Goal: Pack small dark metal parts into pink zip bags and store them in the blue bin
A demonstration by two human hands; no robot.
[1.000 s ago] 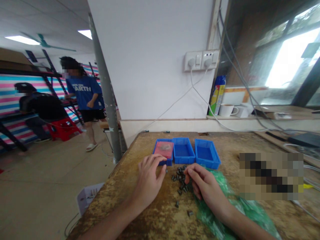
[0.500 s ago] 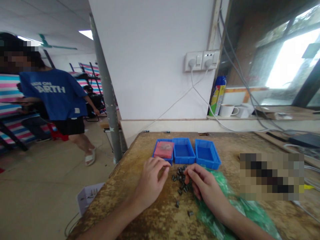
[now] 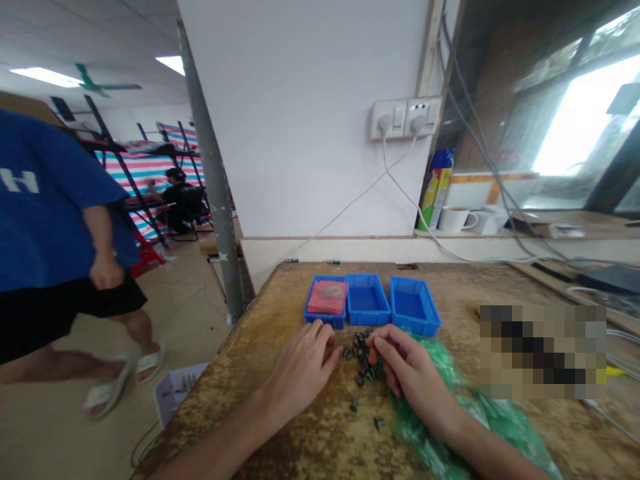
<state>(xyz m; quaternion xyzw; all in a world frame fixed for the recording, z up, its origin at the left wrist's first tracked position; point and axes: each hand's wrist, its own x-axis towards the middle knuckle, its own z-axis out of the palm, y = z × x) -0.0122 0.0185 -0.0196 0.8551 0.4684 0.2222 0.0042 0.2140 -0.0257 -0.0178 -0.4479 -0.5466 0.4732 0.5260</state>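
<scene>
A pile of small dark metal pieces, like short screws point(image 3: 361, 347), lies on the worn wooden table, with a few loose ones nearer me. My left hand point(image 3: 306, 357) is at the pile's left edge, fingers bent and thumb apart from them, holding nothing visible. At the pile's right side, my right hand point(image 3: 407, 363) has its thumb and fingertips pinched together; what is between them is too small to make out. Part of a crumpled green plastic bag point(image 3: 440, 357) lies beneath that hand. Just beyond the pile stands a blue bin point(image 3: 325, 321) with red packets point(image 3: 327, 298) in it.
Two more blue bins, the middle one point(image 3: 369, 319) and the right one point(image 3: 425, 327), stand beside the first. A blurred-out patch point(image 3: 543, 353) covers something on the right. Cables point(image 3: 500, 257) run along the back. A person in a blue shirt point(image 3: 55, 207) walks past at left.
My left hand has come down slightly, and its thumb has moved toward the screws. My right hand stays about where it was. The person in blue has come closer, on the left.
</scene>
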